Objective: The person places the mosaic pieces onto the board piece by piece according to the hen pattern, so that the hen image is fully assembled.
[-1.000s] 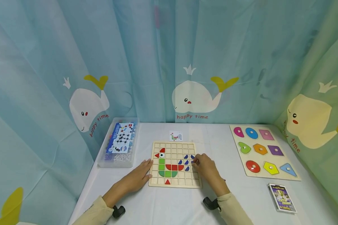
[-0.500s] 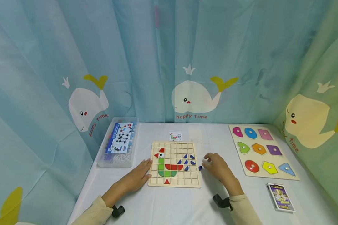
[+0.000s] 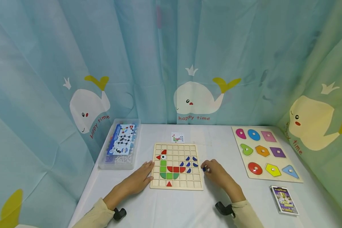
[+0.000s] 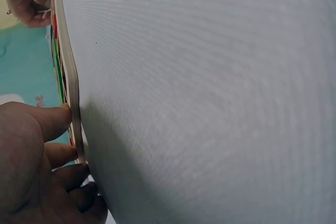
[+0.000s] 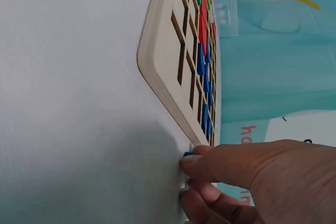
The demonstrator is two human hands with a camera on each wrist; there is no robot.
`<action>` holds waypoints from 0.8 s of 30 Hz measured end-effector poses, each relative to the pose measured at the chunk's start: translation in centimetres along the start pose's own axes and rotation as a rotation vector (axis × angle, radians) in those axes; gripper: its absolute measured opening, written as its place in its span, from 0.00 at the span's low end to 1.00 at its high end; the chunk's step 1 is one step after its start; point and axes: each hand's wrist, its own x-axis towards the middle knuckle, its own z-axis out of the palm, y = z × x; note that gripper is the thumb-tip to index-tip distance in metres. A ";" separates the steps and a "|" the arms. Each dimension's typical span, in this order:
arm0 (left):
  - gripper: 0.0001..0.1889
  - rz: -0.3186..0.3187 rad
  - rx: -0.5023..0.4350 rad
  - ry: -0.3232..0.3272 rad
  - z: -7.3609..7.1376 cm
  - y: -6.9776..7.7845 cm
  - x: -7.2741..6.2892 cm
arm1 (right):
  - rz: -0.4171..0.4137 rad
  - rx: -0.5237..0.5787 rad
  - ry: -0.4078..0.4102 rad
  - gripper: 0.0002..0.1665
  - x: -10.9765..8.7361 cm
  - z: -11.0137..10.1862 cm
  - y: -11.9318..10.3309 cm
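Observation:
A wooden grid board lies on the table, with red, green and blue pieces set in a bird-like pattern. My left hand rests along its left edge, fingers fairly straight; in the left wrist view the thumb and fingertips touch the board's side. Just off the right edge, my right hand pinches a small dark blue piece between thumb and finger, low over the table. Only a sliver of this blue piece shows in the right wrist view. Several blue half-round pieces sit in the grid's right part.
A small picture card lies behind the board. A clear plastic box of small parts stands at the back left. To the right are a shape puzzle board with knobbed pieces and a boxed card deck.
My right hand left the board, where another blue piece now sits near its right edge, and moved right. It then took hold of the blue piece on the table. The left hand stayed put.

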 end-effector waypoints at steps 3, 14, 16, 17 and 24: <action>0.34 0.007 0.001 0.001 0.0 0.0 0.0 | 0.040 -0.005 0.022 0.13 0.0 -0.1 -0.2; 0.34 0.009 0.002 -0.002 0.1 0.1 0.2 | 0.116 -0.047 0.062 0.09 0.3 0.0 -0.3; 0.34 0.007 -0.001 0.000 0.1 0.1 0.1 | 0.124 -0.048 0.064 0.08 0.2 -0.1 -0.2; 0.34 0.007 -0.003 0.000 0.1 0.2 0.1 | 0.129 -0.049 0.068 0.07 0.1 -0.2 -0.1; 0.34 0.003 0.004 0.002 -0.1 0.2 0.0 | 0.142 -0.030 0.078 0.05 0.2 -0.3 0.4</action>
